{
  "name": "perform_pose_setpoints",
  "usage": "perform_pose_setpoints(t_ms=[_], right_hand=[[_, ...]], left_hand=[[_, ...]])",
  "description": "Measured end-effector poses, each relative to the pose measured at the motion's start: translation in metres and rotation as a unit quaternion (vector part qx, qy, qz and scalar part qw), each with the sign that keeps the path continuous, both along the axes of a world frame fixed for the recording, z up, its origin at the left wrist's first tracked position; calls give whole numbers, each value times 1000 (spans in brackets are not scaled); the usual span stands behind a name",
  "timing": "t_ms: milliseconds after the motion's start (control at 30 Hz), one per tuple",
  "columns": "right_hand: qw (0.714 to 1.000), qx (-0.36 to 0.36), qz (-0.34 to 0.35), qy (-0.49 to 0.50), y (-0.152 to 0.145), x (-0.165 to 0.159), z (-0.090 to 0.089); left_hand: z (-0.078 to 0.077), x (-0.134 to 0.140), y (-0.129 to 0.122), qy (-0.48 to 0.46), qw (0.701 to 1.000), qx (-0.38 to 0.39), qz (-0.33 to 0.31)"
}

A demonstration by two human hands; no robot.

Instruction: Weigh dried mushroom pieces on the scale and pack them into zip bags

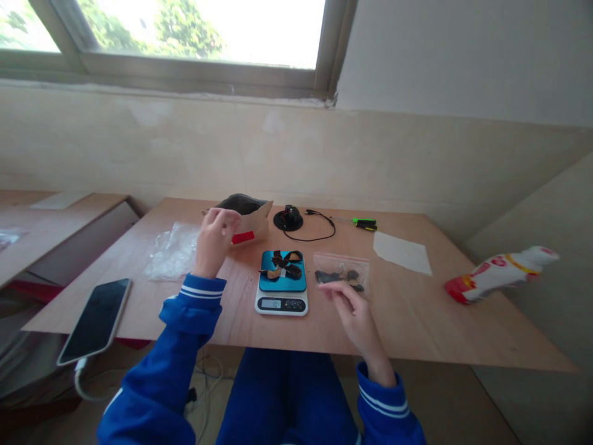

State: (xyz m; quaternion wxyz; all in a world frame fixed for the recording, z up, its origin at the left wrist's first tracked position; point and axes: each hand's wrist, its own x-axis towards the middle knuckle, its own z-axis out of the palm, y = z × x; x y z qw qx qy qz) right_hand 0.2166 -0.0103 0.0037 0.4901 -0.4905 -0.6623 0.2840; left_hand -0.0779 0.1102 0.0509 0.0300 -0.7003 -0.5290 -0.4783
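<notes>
My left hand (216, 238) is raised in front of a brown paper bag (257, 224) with an open top and a red label. Its fingers are curled towards the thumb, and I cannot make out anything between them. On the blue plate of a small white kitchen scale (282, 285) lie several dark, curled dried pieces (290, 270). To the right of the scale, a clear zip bag (359, 267) holds more dark and tan pieces. My right hand (351, 307) is at the zip bag's lower edge, fingertips pinched together; what they hold, if anything, is hidden.
Crumpled clear plastic (172, 252) and a phone (96, 320) on a white cable lie left. Behind the scale are a round black device (288, 217) with a cable and screwdrivers (365, 223). White paper (402, 252) and a red-and-white bottle (498, 274) are to the right.
</notes>
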Motion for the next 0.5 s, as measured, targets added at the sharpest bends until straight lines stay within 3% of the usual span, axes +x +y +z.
perform_pose_setpoints(t_ms=[167,267,367,500], right_hand=[[989,74,129,-16,30,-41,70],[968,108,208,-87,60,-67,95],[945,134,243,-173,88,-91,99],[895,134,260,-337,111,-116,86]], left_hand=[[-16,10,-29,3,1000,3,-28],[-28,13,-41,4,999,31,-15],[-40,13,-49,4,998,62,-12],[-54,15,-57,-2,996,84,-11]])
